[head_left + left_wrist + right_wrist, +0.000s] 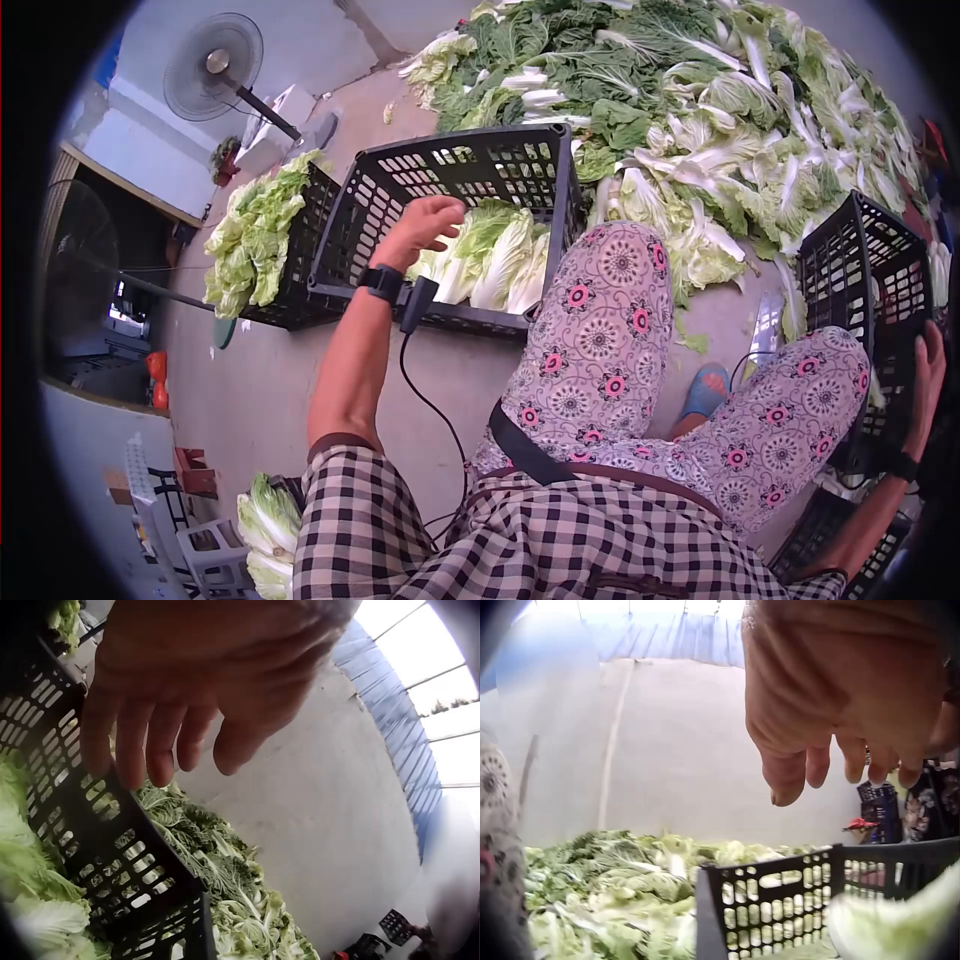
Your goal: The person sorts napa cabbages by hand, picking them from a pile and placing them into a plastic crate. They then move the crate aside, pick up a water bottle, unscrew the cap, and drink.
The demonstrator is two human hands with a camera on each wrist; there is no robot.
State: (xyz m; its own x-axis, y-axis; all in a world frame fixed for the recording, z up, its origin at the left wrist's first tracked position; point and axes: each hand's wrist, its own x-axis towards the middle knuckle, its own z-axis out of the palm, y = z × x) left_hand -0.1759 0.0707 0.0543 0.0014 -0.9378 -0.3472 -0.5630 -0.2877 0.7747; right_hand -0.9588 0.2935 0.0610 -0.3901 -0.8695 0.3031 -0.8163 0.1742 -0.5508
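Left hand: we saw the left hand [428, 222] hovering over the near rim of the middle crate [470, 165], fingers loosely bent and holding nothing; the left wrist view showed the fingertips [133, 754] hanging just above the crate wall [112, 847], and we could not tell whether they touched it.
Middle crate: it was a black plastic crate standing on the floor in front of the left knee, tilted toward us, with trimmed cabbages [495, 255] lying inside.
Right hand: the right hand [928, 365] sat at the far right edge of the head view, against the outer side of the right crate [865, 260]; we could not tell from there whether it gripped the wall. In the right wrist view the fingers [802, 761] hung relaxed and bare above the crate rim [780, 881].
Right crate: it was black and stood beside the right knee, with a pale cabbage [900, 915] blurred inside it.
Heap: we noted a large heap of cabbages [700, 110] on the floor behind both crates.
Left crate: a third crate [305, 250] stood beside the middle one, piled with cabbage leaves [255, 235].
Background: a standing fan [213, 65] was at upper left.
Person: they sat in flowered trousers [610, 340] and a checked shirt [480, 540].
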